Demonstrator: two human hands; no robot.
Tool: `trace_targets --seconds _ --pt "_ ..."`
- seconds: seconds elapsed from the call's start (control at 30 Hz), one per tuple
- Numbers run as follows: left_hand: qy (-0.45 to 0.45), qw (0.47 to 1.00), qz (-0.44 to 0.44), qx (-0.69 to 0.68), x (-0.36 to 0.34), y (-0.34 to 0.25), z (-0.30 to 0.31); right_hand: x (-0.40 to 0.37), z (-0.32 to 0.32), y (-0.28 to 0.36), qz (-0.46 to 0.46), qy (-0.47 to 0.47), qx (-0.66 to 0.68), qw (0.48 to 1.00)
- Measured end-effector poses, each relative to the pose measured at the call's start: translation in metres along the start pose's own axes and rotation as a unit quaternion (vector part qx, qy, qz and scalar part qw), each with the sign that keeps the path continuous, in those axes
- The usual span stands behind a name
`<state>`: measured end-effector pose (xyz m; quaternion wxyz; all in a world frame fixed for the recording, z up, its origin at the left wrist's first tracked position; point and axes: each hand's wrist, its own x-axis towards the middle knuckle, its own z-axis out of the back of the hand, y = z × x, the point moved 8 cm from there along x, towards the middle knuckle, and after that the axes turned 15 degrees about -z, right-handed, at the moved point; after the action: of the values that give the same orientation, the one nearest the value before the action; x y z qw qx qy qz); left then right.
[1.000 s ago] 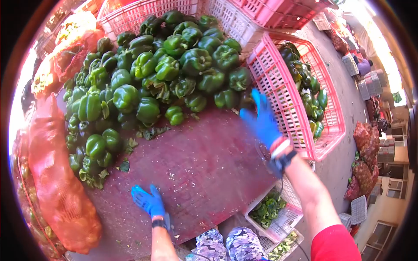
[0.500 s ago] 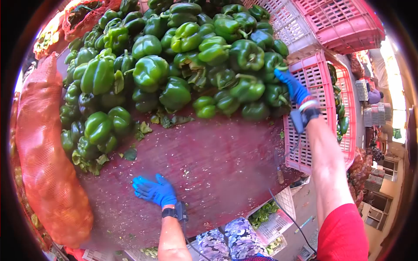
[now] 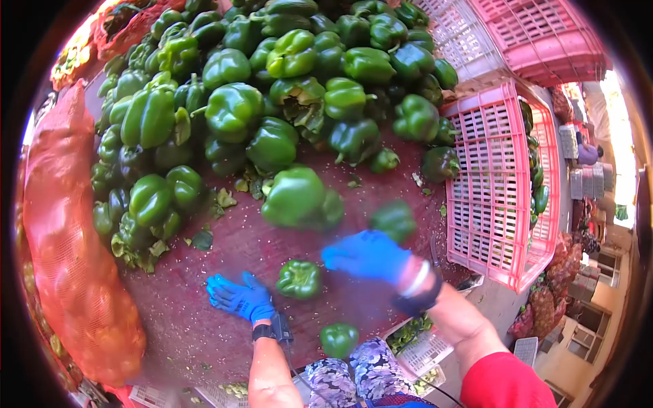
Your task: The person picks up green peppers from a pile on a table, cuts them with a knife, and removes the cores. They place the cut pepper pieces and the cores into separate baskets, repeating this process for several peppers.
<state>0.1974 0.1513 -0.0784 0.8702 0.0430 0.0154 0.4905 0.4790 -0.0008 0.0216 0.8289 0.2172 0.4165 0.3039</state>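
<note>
My left hand (image 3: 239, 298), in a blue glove, lies flat on the dark red table (image 3: 252, 234) with its fingers spread, holding nothing. Blurred by motion, my right hand (image 3: 366, 257), also gloved in blue, is over the table to the right; its fingers are too smeared to read. Beyond it are a blurred green pepper (image 3: 393, 221) and a larger blurred pepper (image 3: 294, 197). Between my hands sits one pepper (image 3: 299, 279). Another pepper (image 3: 339, 339) is at the near edge by my legs. A big heap of green peppers (image 3: 235, 112) covers the far side.
A red mesh sack (image 3: 75, 251) stands along the left. On the right is a pink crate (image 3: 486, 177) with peppers behind its slatted side, and more crates (image 3: 537, 34) are stacked beyond. A curved tool lies near the table's right edge. Crates with greens are below.
My right hand has swept from the heap's right end toward me and leftward. Several peppers have come off the heap onto the table. My left hand has stayed in place.
</note>
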Motion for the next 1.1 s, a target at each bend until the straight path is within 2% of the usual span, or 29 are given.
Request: trace_targets --seconds 0.07,0.13,0.17,0.2,0.27,0.33,0.37,0.43,0.47,0.5,0.53,0.57,0.63,0.73,0.8,0.83,0.87,0.93,0.97,1.0,1.03,1.1 --pt "0.001 1.000 0.006 -0.013 0.003 -0.001 0.003 0.007 0.059 0.054 0.136 0.007 0.038 0.990" --pt "-0.009 1.000 0.005 -0.029 0.004 -0.001 0.008 0.043 0.146 0.106 0.211 -0.196 -0.023 0.957" --pt "-0.016 0.999 0.003 -0.036 0.006 -0.001 0.010 0.065 0.180 0.117 0.227 -0.312 -0.053 0.921" --pt "-0.010 0.999 0.006 -0.041 0.007 0.000 0.008 0.098 0.205 0.136 0.252 -0.331 -0.085 0.906" --pt "0.006 0.999 0.010 -0.048 0.006 0.003 0.003 0.194 0.237 0.125 0.083 -0.280 -0.196 0.936" --pt "0.013 0.998 0.023 -0.064 0.006 0.003 0.003 0.262 0.250 0.091 -0.095 -0.240 -0.120 0.959" --pt "0.020 0.997 0.029 -0.072 0.005 0.004 0.002 0.267 0.246 0.086 -0.197 -0.252 -0.079 0.944" --pt "0.015 0.995 0.043 -0.086 0.000 0.006 0.000 0.270 0.218 0.096 -0.123 -0.082 -0.017 0.989" --pt "0.009 0.994 0.047 -0.096 0.002 0.005 -0.001 0.263 0.209 0.105 -0.085 -0.001 0.015 0.996" --pt "0.011 0.996 0.042 -0.084 0.003 0.004 -0.002 0.259 0.202 0.117 -0.038 0.014 -0.028 0.999" --pt "0.013 0.997 0.036 -0.072 0.000 0.005 -0.005 0.250 0.182 0.123 -0.012 0.131 0.039 0.991" --pt "0.016 0.998 0.024 -0.061 -0.001 0.004 -0.007 0.241 0.172 0.126 0.027 0.085 -0.118 0.989" --pt "0.022 0.999 0.024 -0.029 -0.004 0.004 -0.012 0.212 0.142 0.126 0.081 0.041 -0.241 0.966" --pt "0.040 0.999 0.028 -0.006 -0.007 0.006 -0.018 0.137 0.089 0.150 0.157 -0.002 -0.273 0.949" --pt "0.046 0.998 0.033 -0.024 -0.005 0.006 -0.015 0.106 0.048 0.142 0.197 0.028 -0.162 0.967" --pt "0.097 0.994 0.042 -0.007 -0.007 0.010 -0.023 0.081 0.020 0.130 0.242 -0.010 -0.177 0.954" --pt "0.046 0.999 0.004 -0.009 -0.006 0.009 -0.021 0.063 0.004 0.122 0.288 -0.049 -0.191 0.937" --pt "-0.058 0.996 -0.061 -0.008 -0.004 0.007 -0.014 0.063 0.036 0.122 0.271 -0.060 -0.119 0.953" --pt "0.043 0.997 -0.035 0.053 -0.007 0.008 -0.026 0.063 0.057 0.126 0.266 -0.059 -0.083 0.959" --pt "0.040 0.999 -0.023 0.018 -0.003 0.004 -0.015 0.073 0.119 0.136 0.239 -0.160 -0.040 0.957" --pt "0.036 0.999 -0.011 -0.017 0.004 0.001 -0.003 0.098 0.173 0.124 0.250 -0.270 -0.036 0.929" --pt "-0.009 0.997 0.017 -0.072 0.002 0.004 -0.004 0.156 0.283 0.093 0.156 -0.386 -0.099 0.904"
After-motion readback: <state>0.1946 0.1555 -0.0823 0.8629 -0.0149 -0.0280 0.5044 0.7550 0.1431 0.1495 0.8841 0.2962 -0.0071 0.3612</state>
